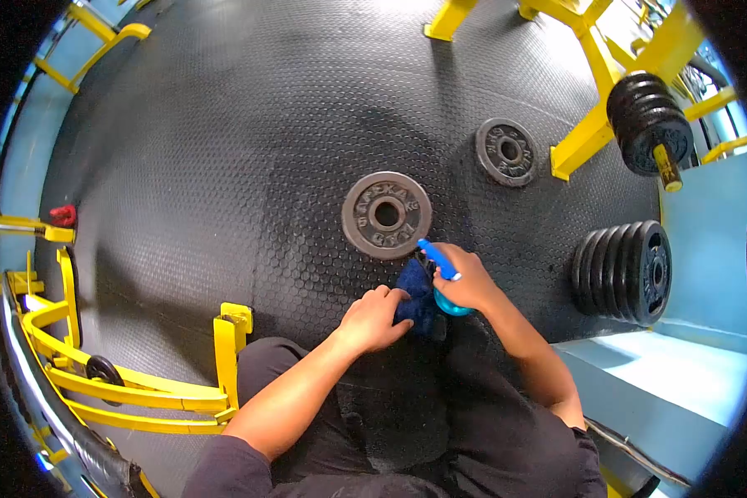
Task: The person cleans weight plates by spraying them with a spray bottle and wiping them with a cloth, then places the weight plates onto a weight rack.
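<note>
Nearby, a smaller plate [491,161] lies beside the yellow rack [588,137].

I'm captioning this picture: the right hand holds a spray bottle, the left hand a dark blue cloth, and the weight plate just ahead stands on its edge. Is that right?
No: the head view shows the weight plate lying flat on the black floor, not standing on its edge. The right hand does hold the spray bottle, the left hand the dark blue cloth.
</note>
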`<state>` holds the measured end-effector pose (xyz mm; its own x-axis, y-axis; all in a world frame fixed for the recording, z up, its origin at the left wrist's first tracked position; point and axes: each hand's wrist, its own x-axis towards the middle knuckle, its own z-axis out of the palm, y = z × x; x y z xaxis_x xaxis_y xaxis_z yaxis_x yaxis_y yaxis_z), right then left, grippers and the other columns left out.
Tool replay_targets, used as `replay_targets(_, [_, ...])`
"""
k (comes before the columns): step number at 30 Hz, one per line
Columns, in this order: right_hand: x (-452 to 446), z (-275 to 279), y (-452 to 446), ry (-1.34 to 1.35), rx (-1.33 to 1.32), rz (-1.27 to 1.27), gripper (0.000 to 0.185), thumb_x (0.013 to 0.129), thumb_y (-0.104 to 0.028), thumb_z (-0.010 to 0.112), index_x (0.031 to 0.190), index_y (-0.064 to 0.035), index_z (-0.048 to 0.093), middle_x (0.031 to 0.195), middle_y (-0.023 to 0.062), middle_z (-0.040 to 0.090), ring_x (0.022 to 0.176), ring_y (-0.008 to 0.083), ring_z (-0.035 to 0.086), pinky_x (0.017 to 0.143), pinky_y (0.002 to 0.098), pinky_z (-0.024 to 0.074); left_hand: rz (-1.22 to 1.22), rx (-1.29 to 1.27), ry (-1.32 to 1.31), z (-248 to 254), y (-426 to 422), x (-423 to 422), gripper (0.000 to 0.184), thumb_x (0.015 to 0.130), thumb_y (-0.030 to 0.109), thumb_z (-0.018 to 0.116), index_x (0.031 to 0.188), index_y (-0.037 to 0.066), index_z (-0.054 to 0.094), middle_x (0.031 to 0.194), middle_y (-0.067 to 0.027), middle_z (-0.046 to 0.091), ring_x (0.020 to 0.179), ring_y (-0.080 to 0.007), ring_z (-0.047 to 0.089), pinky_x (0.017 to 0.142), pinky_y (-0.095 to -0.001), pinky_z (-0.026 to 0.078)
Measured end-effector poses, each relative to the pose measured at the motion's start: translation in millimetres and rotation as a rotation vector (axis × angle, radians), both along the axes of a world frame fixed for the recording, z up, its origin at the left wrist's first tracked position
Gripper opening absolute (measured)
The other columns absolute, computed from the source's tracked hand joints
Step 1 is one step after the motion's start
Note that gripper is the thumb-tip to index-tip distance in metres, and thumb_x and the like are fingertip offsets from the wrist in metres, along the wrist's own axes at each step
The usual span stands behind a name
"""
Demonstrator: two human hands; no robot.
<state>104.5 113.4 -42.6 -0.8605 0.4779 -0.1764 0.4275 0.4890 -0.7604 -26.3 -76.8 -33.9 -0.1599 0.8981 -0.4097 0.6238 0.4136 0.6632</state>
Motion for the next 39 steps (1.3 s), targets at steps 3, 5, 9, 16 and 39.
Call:
replay_targets(3, [-22.3,4.8,-19.7,-0.24,0.357,0.204,0.056,0.08,-0.014,0.068,0.134,-0.015,0.053,0.117,0.0123,0.066,0.108,0.0314,0.065,0.094,0.048,0.0461,0.083,0.02,0.001,0.2,-8.0,-3.1,0.052,0.085,0.035,0.071,0.127,0.007,0.057,0.109,-0.0182,0.06,0.107,-0.0364,0.059,0.094,-0.0464,0.049])
replay_targets(5, [-29.9,-0.3,-22.2,-0.273,0.314,0.227,0.055,0.082,-0.015,0.066,0.135,-0.0177,0.052,0.119,0.0104,0.066,0.111,0.0282,0.063,0.096,0.0492,0.041,0.119,0.043,0.002,0.8,-13.9,-2.2,0.052,0.085,0.035,0.071,0.127,0.006,0.057,0.109,-0.0181,0.06,0.108,-0.0362,0.059,0.094,-0.0465,0.049])
replay_targets(9, [-37.6,-0.8,-24.6,-0.307,0.298,0.222,0.043,0.083,-0.016,0.066,0.124,-0.016,0.055,0.115,0.0082,0.067,0.105,0.0302,0.065,0.089,0.0512,0.041,0.16,0.064,-0.022,5.9,-22.6,-3.8,0.052,0.085,0.035,0.07,0.127,0.007,0.056,0.11,-0.0184,0.06,0.109,-0.0362,0.059,0.095,-0.0467,0.049])
replay_targets(16, [-39.2,-10.8,-37.1,-0.409,0.379,0.235,0.037,0.082,-0.019,0.067,0.117,-0.0146,0.055,0.113,0.0084,0.067,0.101,0.0316,0.066,0.087,0.0501,0.0403,0.21,0.01,-0.036,16.8,-31.7,-10.4,0.059,0.083,0.034,0.074,0.132,0.009,0.053,0.129,-0.0206,0.047,0.121,-0.0392,0.053,0.103,-0.0452,0.046])
replay_targets(39, [26.4,-29.3,-22.1,-0.132,0.268,-0.181,0.023,0.089,-0.023,0.065,0.109,-0.0115,0.064,0.099,0.0101,0.071,0.091,0.0348,0.068,0.081,0.0457,0.0509,0.18,-0.004,-0.087,-3.7,-34.2,-19.4,0.059,0.085,0.034,0.073,0.133,0.005,0.053,0.127,-0.0229,0.049,0.12,-0.0389,0.053,0.104,-0.0437,0.044])
